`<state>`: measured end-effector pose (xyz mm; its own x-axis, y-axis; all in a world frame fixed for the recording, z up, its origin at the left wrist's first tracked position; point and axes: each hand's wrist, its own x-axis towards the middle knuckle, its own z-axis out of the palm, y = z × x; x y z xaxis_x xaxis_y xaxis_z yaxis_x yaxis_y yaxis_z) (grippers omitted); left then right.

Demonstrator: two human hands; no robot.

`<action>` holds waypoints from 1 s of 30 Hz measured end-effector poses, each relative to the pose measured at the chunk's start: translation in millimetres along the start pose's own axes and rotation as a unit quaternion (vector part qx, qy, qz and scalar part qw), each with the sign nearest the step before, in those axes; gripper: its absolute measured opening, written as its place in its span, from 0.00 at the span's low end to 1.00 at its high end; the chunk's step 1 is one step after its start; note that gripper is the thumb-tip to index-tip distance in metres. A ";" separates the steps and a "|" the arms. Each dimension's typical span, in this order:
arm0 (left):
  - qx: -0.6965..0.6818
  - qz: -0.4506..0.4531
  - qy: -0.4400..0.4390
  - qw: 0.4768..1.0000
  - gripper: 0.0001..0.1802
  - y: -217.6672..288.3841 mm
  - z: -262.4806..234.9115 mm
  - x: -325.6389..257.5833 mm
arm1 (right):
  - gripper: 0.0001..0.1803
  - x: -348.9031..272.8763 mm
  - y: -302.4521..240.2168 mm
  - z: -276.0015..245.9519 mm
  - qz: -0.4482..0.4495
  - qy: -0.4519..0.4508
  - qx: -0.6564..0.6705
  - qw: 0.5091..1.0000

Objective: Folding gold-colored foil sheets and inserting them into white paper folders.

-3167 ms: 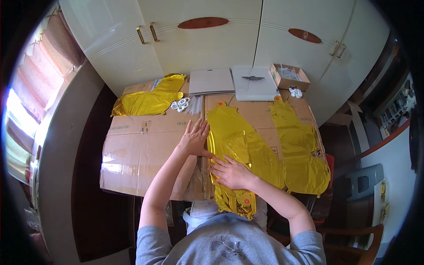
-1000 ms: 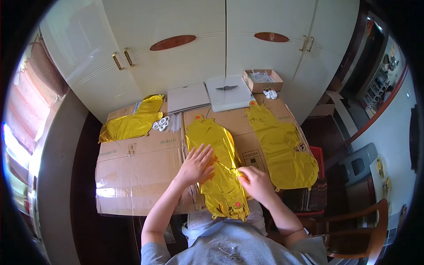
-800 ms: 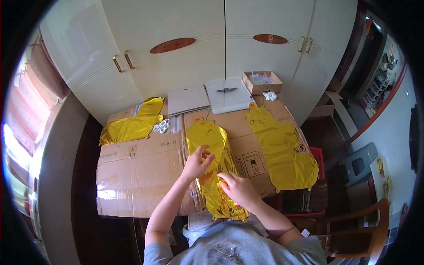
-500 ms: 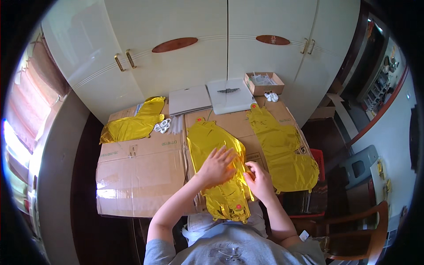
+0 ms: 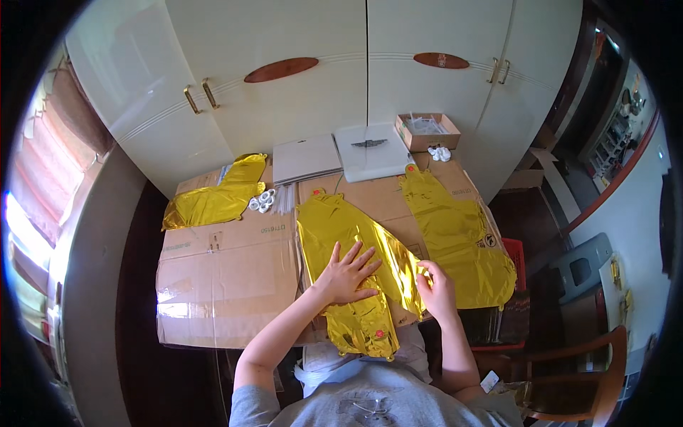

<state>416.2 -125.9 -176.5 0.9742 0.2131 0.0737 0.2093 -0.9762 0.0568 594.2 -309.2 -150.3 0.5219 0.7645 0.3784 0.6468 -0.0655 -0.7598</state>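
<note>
A flat, deflated gold foil balloon (image 5: 348,225) lies on the cardboard in front of me, its near end reaching past the table edge toward my lap. My left hand (image 5: 346,276) rests palm down on its middle, fingers spread. At the balloon's right edge, my right hand (image 5: 438,290) pinches the foil and holds that side out to the right. Small red spots mark the balloon's far and near ends. A second gold foil balloon (image 5: 455,238) lies flat to the right, and a folded gold foil piece (image 5: 213,203) sits at the far left.
Flattened cardboard (image 5: 224,288) covers the table. Along the back are white rings (image 5: 262,201), clear sticks (image 5: 285,200), grey boards (image 5: 306,159), a white sheet (image 5: 373,152), and a small box (image 5: 428,134) of clear pieces. A wooden chair (image 5: 605,377) stands at right.
My right hand has drawn the balloon's right edge outward to the right, opening the foil wider. My left hand has spread its fingers on the foil.
</note>
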 end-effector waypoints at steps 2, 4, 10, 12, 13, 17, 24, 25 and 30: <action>0.000 0.002 0.006 1.000 0.43 -1.5 0.5 -2.1 | 0.13 0.1 6.5 -1.7 -0.017 0.020 -0.023 0.999; -0.001 0.003 0.006 1.000 0.43 -2.4 1.1 -3.4 | 0.14 1.4 12.2 -3.2 0.004 0.023 -0.011 1.000; 0.003 0.009 0.015 1.000 0.43 -5.3 2.4 -6.4 | 0.14 2.3 28.3 -6.3 0.016 0.027 -0.034 0.999; 0.005 0.010 0.016 1.000 0.43 -5.5 3.0 -6.9 | 0.13 2.7 25.0 -10.0 0.031 0.015 -0.041 0.999; 0.004 0.011 0.015 1.000 0.43 -5.7 3.3 -6.6 | 0.14 1.9 26.9 -9.6 0.022 0.019 -0.045 0.999; 0.004 0.013 0.013 1.000 0.43 -5.1 1.0 -6.4 | 0.15 0.9 28.6 -9.2 0.028 0.021 -0.045 0.998; -0.002 -0.011 0.050 0.999 0.43 -13.0 -6.0 -15.2 | 0.15 4.6 5.2 -17.0 0.056 -0.002 -0.034 0.998; 0.003 -0.017 0.047 0.999 0.43 -15.4 -7.3 -17.5 | 0.15 4.4 5.0 -16.9 0.058 -0.002 -0.030 0.998; 0.000 -0.042 0.045 0.998 0.44 -26.0 -3.5 -28.3 | 0.16 3.4 5.4 -19.0 0.036 0.017 -0.040 0.998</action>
<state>382.9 -106.3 -176.6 0.9417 0.2971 0.1581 0.2902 -0.9547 0.0661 610.0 -319.1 -143.0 0.5864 0.7343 0.3420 0.6477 -0.1715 -0.7424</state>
